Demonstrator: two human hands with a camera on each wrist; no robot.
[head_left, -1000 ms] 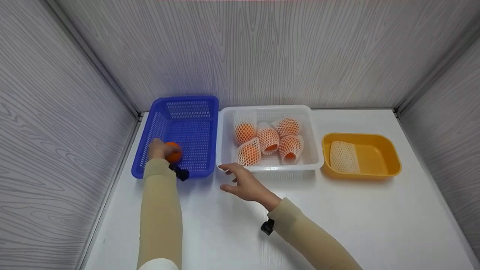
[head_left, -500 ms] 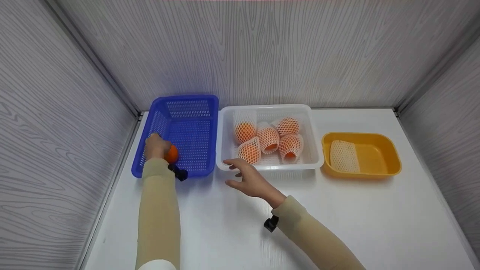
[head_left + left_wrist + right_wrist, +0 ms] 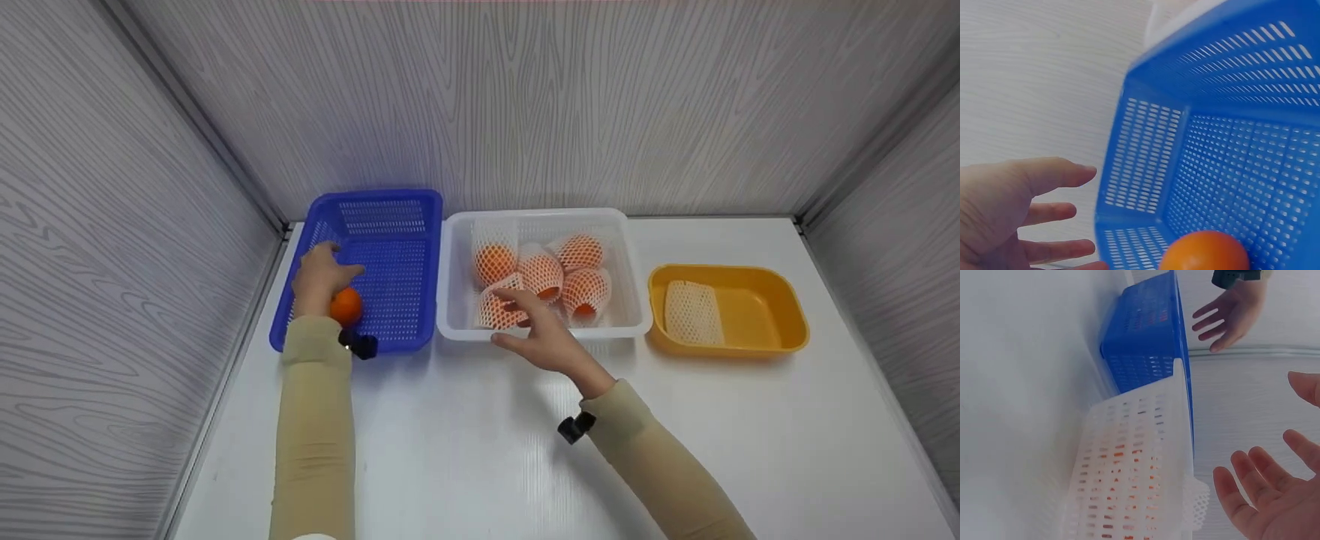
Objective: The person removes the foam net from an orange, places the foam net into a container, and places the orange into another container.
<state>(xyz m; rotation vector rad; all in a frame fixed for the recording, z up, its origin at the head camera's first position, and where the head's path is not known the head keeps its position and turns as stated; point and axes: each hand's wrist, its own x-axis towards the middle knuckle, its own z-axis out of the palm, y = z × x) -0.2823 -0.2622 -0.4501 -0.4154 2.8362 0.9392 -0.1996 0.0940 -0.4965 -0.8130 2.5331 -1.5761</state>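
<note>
My left hand hovers over the blue basket, thumb and fingers spread with nothing between them. Beneath it, a bare orange lies inside that basket; the left wrist view shows the orange apart from the fingers. My right hand reaches over the front rim of the white basket, its fingers spread above an orange in a foam net. Whether the fingertips touch that net cannot be told. Several more net-wrapped oranges lie in the white basket.
To the right, a yellow tub holds a flat, white foam net. The blue and white baskets stand side by side against the back wall on a white table. Another wall rises at the left.
My left hand has let go of the orange, which stays in the blue basket, and has lifted up and away from it. My right hand has moved right and forward, over the white basket's front rim.
</note>
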